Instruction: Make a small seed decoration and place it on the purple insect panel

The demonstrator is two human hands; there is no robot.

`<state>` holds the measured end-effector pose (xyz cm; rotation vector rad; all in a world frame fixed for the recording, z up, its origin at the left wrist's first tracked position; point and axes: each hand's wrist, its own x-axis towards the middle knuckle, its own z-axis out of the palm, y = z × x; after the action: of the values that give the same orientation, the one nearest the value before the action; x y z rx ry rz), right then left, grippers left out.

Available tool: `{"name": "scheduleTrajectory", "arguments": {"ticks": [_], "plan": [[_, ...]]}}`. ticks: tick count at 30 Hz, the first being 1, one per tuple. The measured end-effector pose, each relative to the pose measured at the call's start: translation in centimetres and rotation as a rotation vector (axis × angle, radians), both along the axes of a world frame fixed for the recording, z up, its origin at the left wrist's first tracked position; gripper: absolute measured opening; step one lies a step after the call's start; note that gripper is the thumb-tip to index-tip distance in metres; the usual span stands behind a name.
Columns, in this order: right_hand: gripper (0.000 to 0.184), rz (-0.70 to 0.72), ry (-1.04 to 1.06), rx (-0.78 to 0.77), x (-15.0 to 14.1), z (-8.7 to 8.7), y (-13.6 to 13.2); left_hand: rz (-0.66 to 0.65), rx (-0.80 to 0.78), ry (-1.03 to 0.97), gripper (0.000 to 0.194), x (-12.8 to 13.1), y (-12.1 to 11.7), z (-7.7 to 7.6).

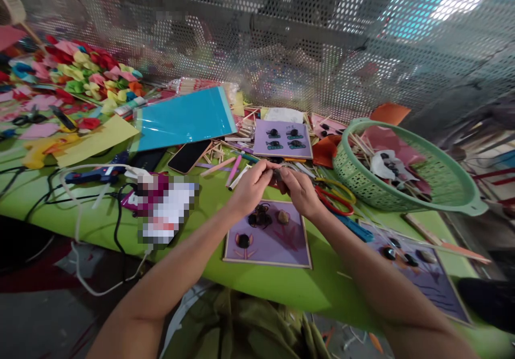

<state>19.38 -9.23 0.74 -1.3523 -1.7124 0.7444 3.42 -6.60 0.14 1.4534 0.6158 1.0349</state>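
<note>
My left hand (253, 186) and my right hand (300, 188) meet over the table, fingertips pinched together on a small dark stone (278, 177), mostly covered by the fingers. Just below them lies a purple board (263, 256) with a pale wooden border. On it are a black stone (243, 241) with pink petal-like pieces, a cluster of black stones (260, 217) and a tan stone (283, 217) above a dark pink shape. Scissors with red and yellow handles (336, 200) lie beside my right hand. Pink and white markers (234, 171) lie by my left hand.
A green basket (402, 200) of sticks and paper stands right, near another purple stone board (446, 294). Behind is a purple card (281, 128). A blue sheet (185, 117), black phone (189, 156), hot glue gun (94, 175) and cables lie left. Perforated metal (249, 42) borders the back.
</note>
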Motion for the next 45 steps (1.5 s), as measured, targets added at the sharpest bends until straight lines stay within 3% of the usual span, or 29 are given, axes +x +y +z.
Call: {"name": "scheduleTrajectory", "arguments": {"ticks": [11, 24, 34, 45], "plan": [[0.070, -0.009, -0.041, 0.047, -0.1, 0.0, -0.1, 0.051, 0.041, 0.051, 0.011, -0.2, -0.4, 0.8], [0.070, 0.013, 0.017, 0.019, -0.2, 0.2, -0.1, 0.143, 0.172, 0.146, 0.019, -0.1, 0.2, -0.6], [0.069, 0.004, 0.066, -0.002, -0.1, -0.1, 0.1, -0.016, 0.007, -0.013, 0.016, -0.1, 0.0, 0.3], [0.070, 0.006, 0.000, 0.039, -0.1, -0.2, -0.1, 0.061, -0.023, 0.011, 0.011, -0.1, -0.2, 0.6]]}}
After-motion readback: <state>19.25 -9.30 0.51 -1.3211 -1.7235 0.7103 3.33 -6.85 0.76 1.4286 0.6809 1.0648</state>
